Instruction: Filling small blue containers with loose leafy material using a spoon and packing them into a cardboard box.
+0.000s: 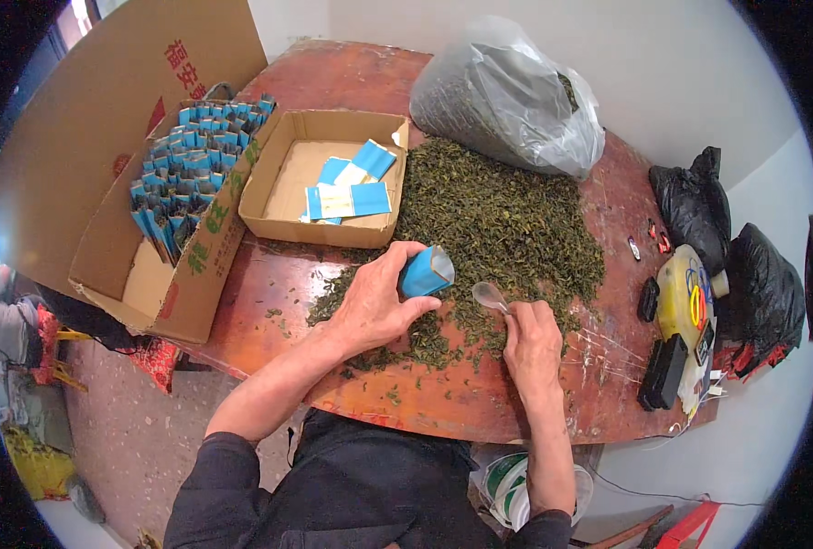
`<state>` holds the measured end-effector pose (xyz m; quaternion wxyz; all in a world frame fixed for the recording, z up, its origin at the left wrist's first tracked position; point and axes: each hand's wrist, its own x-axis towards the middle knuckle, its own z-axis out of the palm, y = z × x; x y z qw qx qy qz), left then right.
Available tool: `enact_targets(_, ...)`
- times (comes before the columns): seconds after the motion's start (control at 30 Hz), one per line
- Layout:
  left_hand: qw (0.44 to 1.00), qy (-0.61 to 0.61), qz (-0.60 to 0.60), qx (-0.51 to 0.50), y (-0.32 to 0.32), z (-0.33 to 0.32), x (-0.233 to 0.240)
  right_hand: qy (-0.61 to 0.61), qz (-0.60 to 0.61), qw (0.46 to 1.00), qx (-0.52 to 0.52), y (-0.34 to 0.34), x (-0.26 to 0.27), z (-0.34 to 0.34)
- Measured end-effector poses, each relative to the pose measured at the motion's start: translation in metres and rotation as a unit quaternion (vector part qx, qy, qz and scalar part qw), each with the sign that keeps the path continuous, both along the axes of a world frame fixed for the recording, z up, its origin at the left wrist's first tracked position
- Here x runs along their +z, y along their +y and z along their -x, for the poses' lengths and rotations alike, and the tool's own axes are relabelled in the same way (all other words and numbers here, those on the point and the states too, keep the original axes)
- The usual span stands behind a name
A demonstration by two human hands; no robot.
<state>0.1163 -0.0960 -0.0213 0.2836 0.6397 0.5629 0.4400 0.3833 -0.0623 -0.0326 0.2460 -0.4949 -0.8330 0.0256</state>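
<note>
My left hand [379, 291] grips a small blue packet [423, 273], its mouth spread and facing up to the right. In my right hand [534, 343] is a clear plastic spoon [490, 296], held by the handle with its bowl just right of the packet. Beneath both hands lies a wide heap of dried, dark green tea leaves [502, 213], thinning to scattered bits near the table's front. Whether the spoon carries any leaves is hard to tell. How full the packet is cannot be seen either.
A shallow cardboard tray [317, 235] holds several flat blue packets [349, 200]. Left of it, a bigger carton [147, 309] contains rows of upright filled packets [187, 161]. A clear plastic bag [502, 103] of leaves stands behind the heap. Black bags [691, 206] and a yellow container [677, 288] line the right side.
</note>
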Motion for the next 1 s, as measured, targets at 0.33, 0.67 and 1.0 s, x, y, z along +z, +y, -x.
enact_targets(0.33, 0.999, 0.016, -0.039, 0.006, 0.001, 0.002, -0.004, -0.016, -0.002, 1.000, 0.004, -0.003, 0.028, -0.006)
enact_targets(0.67, 0.999, 0.027, -0.046, 0.003, 0.002, 0.001, -0.006, -0.041, -0.008, 0.999, 0.028, 0.009, 0.020, 0.004)
enact_targets(1.0, 0.999, 0.024, -0.021, 0.008, 0.002, 0.000, -0.006, 0.073, 0.014, 0.996, 0.047, 0.034, -0.007, 0.039)
